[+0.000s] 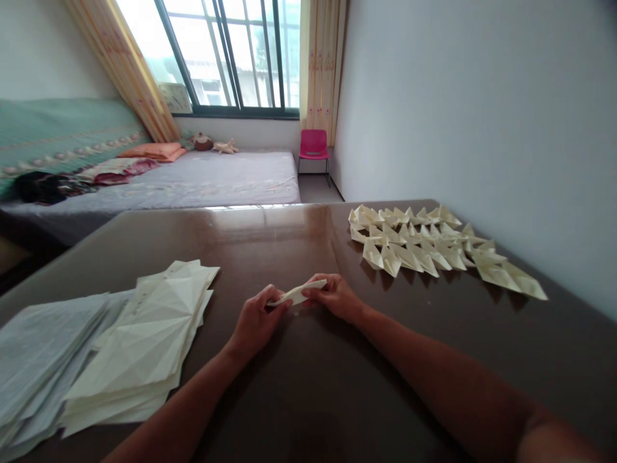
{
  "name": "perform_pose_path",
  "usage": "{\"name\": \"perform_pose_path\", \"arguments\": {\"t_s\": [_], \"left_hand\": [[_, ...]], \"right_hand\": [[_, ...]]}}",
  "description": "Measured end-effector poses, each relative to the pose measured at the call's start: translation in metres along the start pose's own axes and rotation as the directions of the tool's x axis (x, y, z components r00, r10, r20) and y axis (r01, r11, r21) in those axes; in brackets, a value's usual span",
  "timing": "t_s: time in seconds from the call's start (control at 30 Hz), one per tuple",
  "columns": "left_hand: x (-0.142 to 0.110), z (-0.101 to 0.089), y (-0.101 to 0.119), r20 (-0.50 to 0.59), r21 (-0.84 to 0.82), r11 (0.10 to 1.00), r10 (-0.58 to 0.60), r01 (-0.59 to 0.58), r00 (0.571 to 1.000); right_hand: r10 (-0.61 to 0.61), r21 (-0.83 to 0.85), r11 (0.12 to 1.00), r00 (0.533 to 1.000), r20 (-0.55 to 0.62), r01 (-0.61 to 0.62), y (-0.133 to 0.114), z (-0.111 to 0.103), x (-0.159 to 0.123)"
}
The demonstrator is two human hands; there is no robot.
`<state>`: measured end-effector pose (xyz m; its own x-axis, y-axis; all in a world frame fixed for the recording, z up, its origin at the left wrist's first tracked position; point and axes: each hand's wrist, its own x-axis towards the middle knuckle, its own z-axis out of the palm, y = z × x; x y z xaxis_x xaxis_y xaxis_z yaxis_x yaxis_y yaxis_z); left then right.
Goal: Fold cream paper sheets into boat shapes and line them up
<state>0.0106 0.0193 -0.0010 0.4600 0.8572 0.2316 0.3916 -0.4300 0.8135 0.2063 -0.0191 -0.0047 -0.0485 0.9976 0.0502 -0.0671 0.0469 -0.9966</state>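
Note:
A small piece of folded cream paper (pixel 299 294) is held just above the brown table (pixel 270 247), stretched between both hands. My left hand (pixel 260 316) pinches its left end, thumb on the near side. The right end sits between the thumb and fingers of my right hand (pixel 335 297). Parts of the paper are covered by the fingers. To the left lies a stack of creased cream sheets (pixel 149 334) with fold lines running across the top one. Several folded paper boats (pixel 409 241) stand in rows at the right of the table.
Beside the cream sheets, a pile of greyish printed papers (pixel 43 341) reaches the left picture edge. A white wall (pixel 457 116) runs along the table's right side. Past the far edge are a bed (pixel 231 177) and a pink chair (pixel 313 145) below a window.

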Motion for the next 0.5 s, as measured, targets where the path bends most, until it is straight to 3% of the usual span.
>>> {"name": "perform_pose_path", "arguments": {"t_s": [0.17,0.33,0.5], "left_hand": [[0.006,0.0,-0.006,0.014,0.02,1.0,-0.008,0.008,1.0],[0.007,0.005,-0.012,0.081,-0.004,0.998,0.061,-0.06,0.995],[0.008,0.008,-0.013,0.081,0.041,0.989,0.141,-0.145,0.987]], "right_hand": [[-0.074,-0.194,0.978,0.997,0.021,0.076,0.002,-0.004,0.002],[-0.197,-0.451,0.867,0.977,0.08,0.212,0.006,-0.009,0.001],[-0.252,-0.508,0.816,0.961,0.114,0.275,0.008,-0.01,0.001]]}}
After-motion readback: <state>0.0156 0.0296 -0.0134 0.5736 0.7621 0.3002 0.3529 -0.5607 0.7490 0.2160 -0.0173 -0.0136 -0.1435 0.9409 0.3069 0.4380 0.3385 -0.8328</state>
